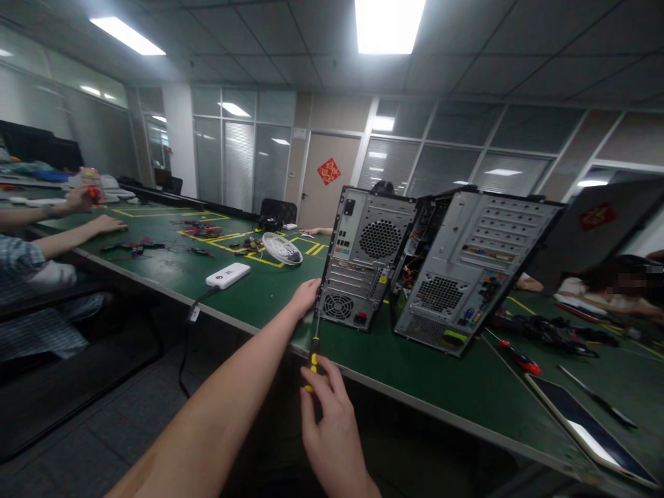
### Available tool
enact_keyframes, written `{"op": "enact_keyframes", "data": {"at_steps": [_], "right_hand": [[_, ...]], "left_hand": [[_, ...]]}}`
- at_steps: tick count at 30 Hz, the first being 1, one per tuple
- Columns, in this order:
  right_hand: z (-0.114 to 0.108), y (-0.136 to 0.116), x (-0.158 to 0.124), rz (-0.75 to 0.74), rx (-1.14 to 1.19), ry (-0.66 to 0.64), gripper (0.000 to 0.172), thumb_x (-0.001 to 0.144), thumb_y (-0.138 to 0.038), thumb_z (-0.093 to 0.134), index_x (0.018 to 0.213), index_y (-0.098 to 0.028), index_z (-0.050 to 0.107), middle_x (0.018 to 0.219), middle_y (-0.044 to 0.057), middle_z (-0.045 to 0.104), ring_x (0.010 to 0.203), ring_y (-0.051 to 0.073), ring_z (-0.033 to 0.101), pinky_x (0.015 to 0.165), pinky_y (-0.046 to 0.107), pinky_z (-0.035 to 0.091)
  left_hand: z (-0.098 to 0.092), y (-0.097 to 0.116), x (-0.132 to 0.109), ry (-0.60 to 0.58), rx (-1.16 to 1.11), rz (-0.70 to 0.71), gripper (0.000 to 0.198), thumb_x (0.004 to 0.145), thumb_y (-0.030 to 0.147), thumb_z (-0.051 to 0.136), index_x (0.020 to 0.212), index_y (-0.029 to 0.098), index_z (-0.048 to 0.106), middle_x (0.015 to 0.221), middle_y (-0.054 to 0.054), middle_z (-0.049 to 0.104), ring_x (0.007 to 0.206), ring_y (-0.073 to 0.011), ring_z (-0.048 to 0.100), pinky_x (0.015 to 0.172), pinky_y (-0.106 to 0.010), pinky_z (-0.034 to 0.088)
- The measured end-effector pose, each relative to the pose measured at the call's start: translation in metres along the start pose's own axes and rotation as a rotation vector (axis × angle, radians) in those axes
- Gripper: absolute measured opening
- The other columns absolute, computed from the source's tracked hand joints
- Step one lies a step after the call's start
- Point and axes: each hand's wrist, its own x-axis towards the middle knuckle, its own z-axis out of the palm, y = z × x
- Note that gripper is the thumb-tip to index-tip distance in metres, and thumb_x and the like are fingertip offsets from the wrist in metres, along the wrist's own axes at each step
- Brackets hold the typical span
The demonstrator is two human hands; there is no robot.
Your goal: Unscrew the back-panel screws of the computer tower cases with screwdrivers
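Observation:
My right hand point(332, 415) grips the yellow-and-black handle of a screwdriver point(312, 361) between thumb and fingers. The screwdriver's shaft points up to the lower left edge of a computer case point(353, 277), which stands upright with its back panel, fan grille and ports toward me. Against the left side of that case rests my left hand point(307, 296); its fingertips are hidden behind the edge. A second computer case point(440, 277) stands just to the right, tilted in view, with its left side uncovered and wires showing inside.
A white power bank-like box point(228, 275) with a cable and a white oval basket point(282, 249) lie left. Right are a red-and-black screwdriver point(521, 357), another thin tool point(596, 396), a phone point(591, 429) and black cables point(550, 332). Other people sit around the green table point(290, 325).

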Motion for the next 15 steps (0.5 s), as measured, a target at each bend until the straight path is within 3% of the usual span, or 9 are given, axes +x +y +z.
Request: {"op": "enact_keyframes", "data": {"at_steps": [5,15], "right_hand": [[0.0009,-0.0005,-0.001,-0.009,-0.009,-0.031,0.044,0.099,-0.011,0.051,0.136,-0.023,0.071,0.148,0.015,0.057,0.107,0.021,0.072,0.101,0.037,0.06],[0.002,0.0019,0.0008,0.009,0.028,0.003,0.04,0.098,-0.01,0.055,0.129,-0.023,0.075,0.146,0.014,0.06,0.107,0.021,0.073,0.104,0.036,0.059]], "left_hand": [[-0.0001,-0.003,0.002,-0.001,0.0,-0.019,0.039,0.089,0.047,0.054,0.098,0.017,0.077,0.102,-0.009,0.077,0.092,-0.0228,0.065,0.09,-0.034,0.047],[0.0007,-0.0011,0.0004,-0.002,-0.032,-0.024,0.041,0.088,0.05,0.057,0.096,0.016,0.077,0.095,-0.008,0.076,0.087,-0.0224,0.064,0.09,-0.035,0.048]]}}
